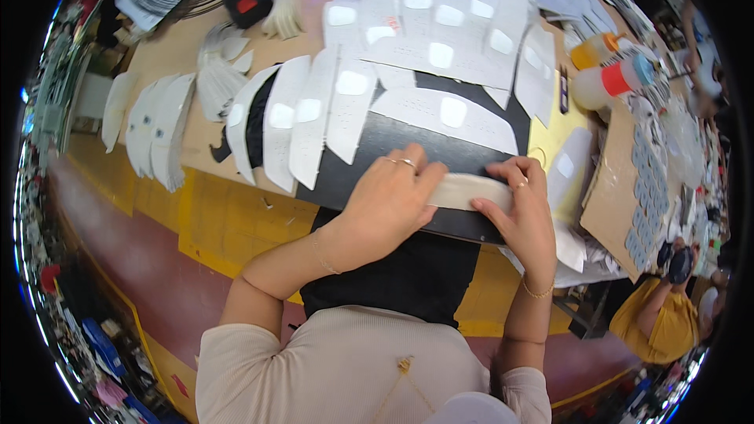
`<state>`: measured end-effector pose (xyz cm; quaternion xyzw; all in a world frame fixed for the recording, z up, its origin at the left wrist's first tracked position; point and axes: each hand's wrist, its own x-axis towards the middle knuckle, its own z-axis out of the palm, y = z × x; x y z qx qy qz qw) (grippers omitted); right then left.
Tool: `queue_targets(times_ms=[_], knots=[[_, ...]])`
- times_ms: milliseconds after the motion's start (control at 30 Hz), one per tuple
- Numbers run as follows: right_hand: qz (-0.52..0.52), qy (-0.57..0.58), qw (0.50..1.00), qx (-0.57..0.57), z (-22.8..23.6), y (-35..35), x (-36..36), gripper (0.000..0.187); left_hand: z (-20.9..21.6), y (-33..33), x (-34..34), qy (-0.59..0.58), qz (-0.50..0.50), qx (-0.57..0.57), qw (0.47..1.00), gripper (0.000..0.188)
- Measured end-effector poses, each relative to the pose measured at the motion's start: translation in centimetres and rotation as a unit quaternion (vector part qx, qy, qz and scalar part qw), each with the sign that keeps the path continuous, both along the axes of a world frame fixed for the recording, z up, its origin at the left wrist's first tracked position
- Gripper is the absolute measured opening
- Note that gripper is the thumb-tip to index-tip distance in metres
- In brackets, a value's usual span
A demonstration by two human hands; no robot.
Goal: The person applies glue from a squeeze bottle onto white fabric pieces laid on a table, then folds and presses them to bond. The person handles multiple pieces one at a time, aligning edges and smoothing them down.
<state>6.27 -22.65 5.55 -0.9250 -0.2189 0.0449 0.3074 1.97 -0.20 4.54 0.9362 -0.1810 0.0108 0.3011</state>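
Note:
A narrow cream strip (463, 191), perhaps fabric or a lined leather piece, lies across the near part of a black board (393, 141). My left hand (393, 198) is closed on the strip's left end, its fingers bent over it. At the other end my right hand (525, 202) grips it between thumb and fingers. Just beyond the strip lies a curved white panel (408, 108) with a pale rounded patch. More white panels (440, 55) with such patches overlap behind it, and several long ones (310, 114) hang over the board's left side.
To the right stand a white bottle (609, 85) with a red band and blue cap, and a yellow bottle (593, 51). A cardboard sheet (609, 180) with rows of grey pieces leans nearby. Stacked white pieces (161, 129) lie at the left edge. A person in yellow (656, 318) sits at right.

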Motion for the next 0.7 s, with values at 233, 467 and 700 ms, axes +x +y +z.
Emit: queue_targets(times_ms=[233, 467, 700], knots=[[0.039, -0.05, 0.996, 0.056, -1.3, 0.6, -1.5, 0.032, -0.5, 0.8, -0.9, -0.139, -0.006, 0.081, 0.987, 0.035], [0.028, 0.014, 0.997, 0.07, -1.7, 0.3, -1.8, 0.031, -1.6, 1.9, -0.3, -0.119, -0.05, 0.014, 0.992, 0.024], [-0.046, 0.024, 0.956, 0.289, -1.7, -1.3, -2.6, 0.016, 3.3, 12.3, -2.2, 0.088, 0.121, -0.304, 0.941, 0.043]])
